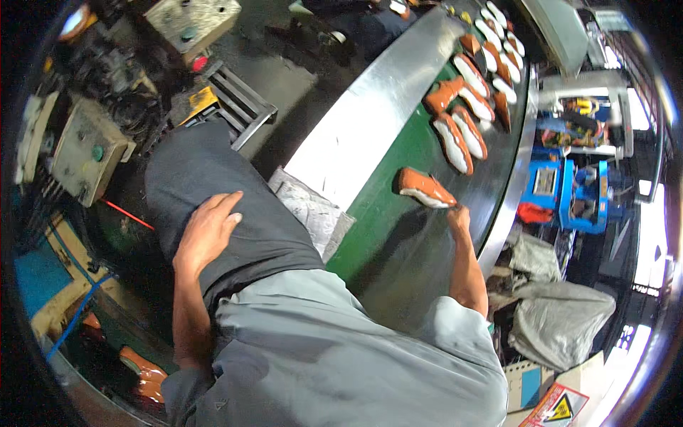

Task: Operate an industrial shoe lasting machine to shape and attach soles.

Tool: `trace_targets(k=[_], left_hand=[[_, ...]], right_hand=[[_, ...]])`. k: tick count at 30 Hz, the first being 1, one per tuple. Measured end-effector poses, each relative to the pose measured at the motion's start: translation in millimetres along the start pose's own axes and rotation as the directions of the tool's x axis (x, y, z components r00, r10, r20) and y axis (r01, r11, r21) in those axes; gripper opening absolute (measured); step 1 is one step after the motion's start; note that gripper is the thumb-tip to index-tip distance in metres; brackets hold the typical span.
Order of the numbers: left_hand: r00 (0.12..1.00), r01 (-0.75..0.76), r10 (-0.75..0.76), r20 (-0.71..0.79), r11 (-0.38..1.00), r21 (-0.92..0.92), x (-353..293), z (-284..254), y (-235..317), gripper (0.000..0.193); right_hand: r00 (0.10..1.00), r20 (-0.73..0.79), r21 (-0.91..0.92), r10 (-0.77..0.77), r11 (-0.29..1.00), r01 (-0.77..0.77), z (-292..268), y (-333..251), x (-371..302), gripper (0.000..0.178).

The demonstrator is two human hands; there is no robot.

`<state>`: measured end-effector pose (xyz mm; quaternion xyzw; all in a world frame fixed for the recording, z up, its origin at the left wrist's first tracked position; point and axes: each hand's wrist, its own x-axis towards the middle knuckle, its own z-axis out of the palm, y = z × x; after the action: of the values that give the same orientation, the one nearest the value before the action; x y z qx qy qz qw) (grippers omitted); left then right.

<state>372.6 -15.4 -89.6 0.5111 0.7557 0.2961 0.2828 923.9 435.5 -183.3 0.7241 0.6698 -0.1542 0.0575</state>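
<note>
My right hand (459,216) is closed on one end of a glossy brown shoe upper (425,183) with a white underside. The upper lies tilted on its side over the green conveyor belt (380,203); whether it touches the belt I cannot tell. My left hand (208,231) rests on my dark-trousered thigh, fingers stretched out and nothing in them. Farther along the belt several similar uppers lie, most with white undersides showing, the closest being a long one (453,144).
A shiny metal edge (356,117) borders the belt on its left. Machinery with a beige control box (89,149) stands at left. Blue equipment (569,196) and a grey cover (562,320) are on the right. More brown uppers (148,373) lie at lower left.
</note>
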Motion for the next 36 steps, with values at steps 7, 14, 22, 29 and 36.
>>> trace_targets(k=[7,14,22,29,36], left_hand=[[0.984,0.067,-0.088,0.156,0.989,0.135,46,0,17,0.043],[0.976,-0.195,0.181,0.118,0.973,0.122,93,27,47,0.042],[0.977,-0.155,0.187,0.104,0.954,-0.256,141,64,69,0.045],[0.932,-0.362,0.352,-0.085,0.910,-0.202,161,0,42,0.064],[0.889,-0.244,0.243,-0.388,0.969,0.046,55,-87,-27,0.028]], right_hand=[[0.881,-0.149,-0.228,-0.449,0.883,0.411,36,73,11,0.107],[0.884,0.230,0.176,-0.407,0.911,0.373,53,16,14,0.117],[0.945,0.177,0.746,-0.275,0.664,0.054,100,-87,-103,0.103],[0.567,0.398,0.821,-0.721,0.555,0.130,43,-276,-202,0.116],[0.119,0.459,0.712,-0.881,0.444,0.544,42,-413,-265,0.123]])
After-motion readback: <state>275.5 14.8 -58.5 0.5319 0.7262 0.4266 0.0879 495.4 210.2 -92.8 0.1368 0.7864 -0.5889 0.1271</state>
